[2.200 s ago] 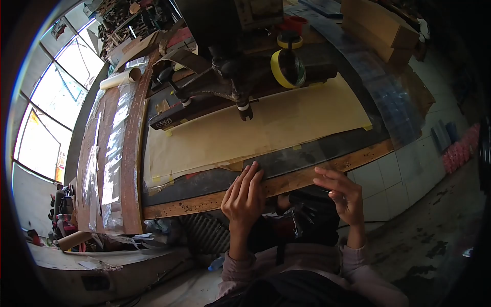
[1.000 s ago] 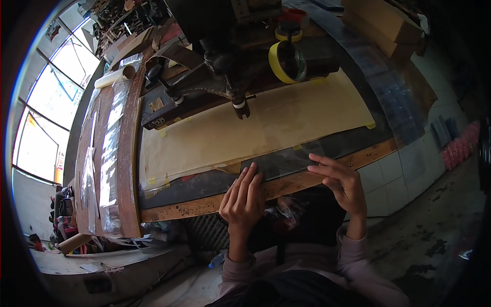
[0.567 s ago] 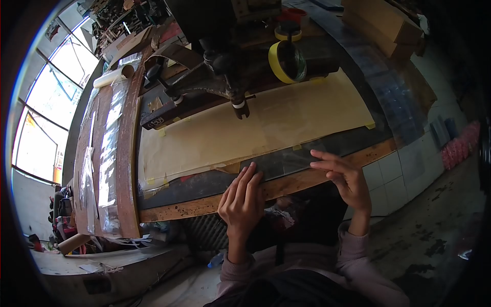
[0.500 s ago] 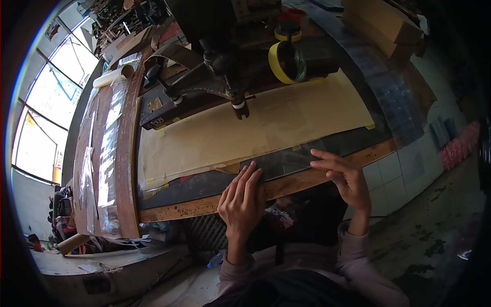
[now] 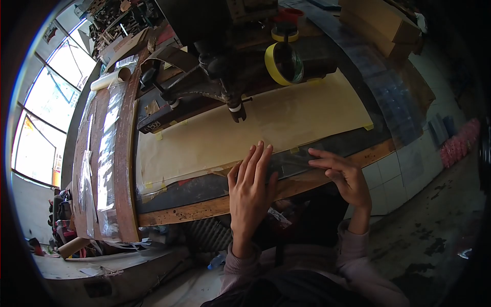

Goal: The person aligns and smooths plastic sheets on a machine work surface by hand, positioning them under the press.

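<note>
Nearest, my left grip (image 5: 250, 187), fingers straight and close together, thumb apart, nothing seen held; the fingertips lie over the near margin of the beige sheet (image 5: 317, 105), though whether they press or hover I cannot tell. To its right, my right grip (image 5: 345, 176) is half curled, palm side inward, a gap showing between thumb and fingers; something thin and clear may run between the two, too faint to be sure, so I cannot tell if the right holds any. For good handling I'd judge: left fingers flat and level, bearing lightly and evenly, no nails into thin stuff; right touch loose, since a hard pinch could crease it; both wrists low and moves slow, so the sheet's uneven near edge isn't snagged. Under and just beyond: the surface, with its wooden front edge (image 5: 204, 209) and dark covering (image 5: 199, 194). The sheet lies lengthwise on that covering, with a yellow tape piece (image 5: 368, 127) at its right corner. Past my fingertips, a dark forked metal tip (image 5: 238, 113) stands over the sheet; worth giving knuckles room there. Farther, a yellow-rimmed tape roll (image 5: 276, 64); farthest right, a cardboard box (image 5: 378, 23).
</note>
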A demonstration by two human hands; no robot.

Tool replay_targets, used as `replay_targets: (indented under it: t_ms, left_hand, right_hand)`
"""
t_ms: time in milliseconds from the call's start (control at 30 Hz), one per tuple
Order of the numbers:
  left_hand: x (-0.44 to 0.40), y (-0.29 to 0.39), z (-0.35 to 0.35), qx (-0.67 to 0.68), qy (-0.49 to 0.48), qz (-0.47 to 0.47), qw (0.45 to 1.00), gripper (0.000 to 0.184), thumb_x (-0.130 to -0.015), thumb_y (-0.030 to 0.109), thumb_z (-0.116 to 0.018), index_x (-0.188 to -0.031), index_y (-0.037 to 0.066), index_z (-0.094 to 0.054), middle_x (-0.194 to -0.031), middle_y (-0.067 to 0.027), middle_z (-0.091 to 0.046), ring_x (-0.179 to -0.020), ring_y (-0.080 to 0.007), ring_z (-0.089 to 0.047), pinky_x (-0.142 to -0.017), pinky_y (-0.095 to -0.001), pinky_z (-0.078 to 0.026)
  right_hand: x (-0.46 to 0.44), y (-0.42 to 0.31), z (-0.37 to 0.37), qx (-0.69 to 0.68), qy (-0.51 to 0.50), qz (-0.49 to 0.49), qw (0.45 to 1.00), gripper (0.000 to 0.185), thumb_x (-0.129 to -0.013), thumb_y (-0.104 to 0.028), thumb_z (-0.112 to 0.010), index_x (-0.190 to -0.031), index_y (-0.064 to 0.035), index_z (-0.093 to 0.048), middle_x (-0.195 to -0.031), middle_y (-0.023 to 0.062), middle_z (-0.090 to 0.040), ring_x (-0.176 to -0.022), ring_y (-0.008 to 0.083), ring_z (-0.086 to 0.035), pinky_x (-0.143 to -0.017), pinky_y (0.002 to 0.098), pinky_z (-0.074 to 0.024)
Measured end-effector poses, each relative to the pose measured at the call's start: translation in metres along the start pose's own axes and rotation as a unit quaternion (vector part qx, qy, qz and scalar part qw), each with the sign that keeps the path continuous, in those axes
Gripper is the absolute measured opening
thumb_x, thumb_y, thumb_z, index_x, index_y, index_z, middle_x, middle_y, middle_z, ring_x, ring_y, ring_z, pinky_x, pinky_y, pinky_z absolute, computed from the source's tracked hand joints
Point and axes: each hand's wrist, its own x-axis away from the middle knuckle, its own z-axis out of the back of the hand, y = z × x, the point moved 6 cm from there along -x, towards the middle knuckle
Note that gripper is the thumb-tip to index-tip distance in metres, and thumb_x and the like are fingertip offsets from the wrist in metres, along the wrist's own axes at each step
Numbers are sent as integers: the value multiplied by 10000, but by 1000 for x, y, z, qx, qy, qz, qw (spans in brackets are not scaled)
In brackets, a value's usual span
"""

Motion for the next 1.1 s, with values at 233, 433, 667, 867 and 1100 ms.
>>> replay_targets:
  t_ms: [233,433,667,867,1100]
  left_hand:
    - [-2,-1,-4,-12,-5,10,1000,328,-871,100,-635,-1198,128,-640,-1242,-35,-647,-1252,-241,-540,-1024,-397,-377]
    - [-2,-1,-5,-15,14,15,1000,255,-879,116,-637,-1132,119,-671,-1213,-21,-662,-1222,-229,-564,-1009,-395,-392]
    - [-2,0,-4,-19,17,19,1000,236,-883,126,-636,-1115,118,-675,-1212,-19,-664,-1224,-226,-564,-1008,-397,-397]
    - [-1,-2,-5,-23,14,11,1000,240,-889,146,-628,-1126,110,-653,-1235,-19,-645,-1232,-204,-554,-1017,-405,-391]
    - [-1,-2,-5,-11,11,26,1000,243,-889,131,-624,-1128,100,-657,-1244,-29,-644,-1241,-204,-550,-1027,-405,-393]
  right_hand:
    - [-1,3,0,-36,-4,-11,999,288,-937,-162,-596,-1202,-63,-648,-1320,108,-595,-1144,250,-627,-858,312,-554]
    - [-3,-7,7,41,2,-27,999,385,-868,30,-601,-1226,-105,-641,-1353,101,-565,-1141,256,-620,-852,305,-558]
    - [-29,-32,18,206,46,35,977,382,-865,67,-553,-1207,-81,-637,-1266,121,-595,-1127,294,-596,-880,382,-540]
    - [-63,-10,-35,340,23,72,937,441,-942,-324,-580,-1271,-31,-570,-1334,214,-523,-1271,379,-480,-1038,485,-413]
    - [-62,2,-54,384,-26,25,922,551,-939,-442,-527,-1350,-74,-511,-1444,214,-424,-1365,398,-368,-1100,548,-316]
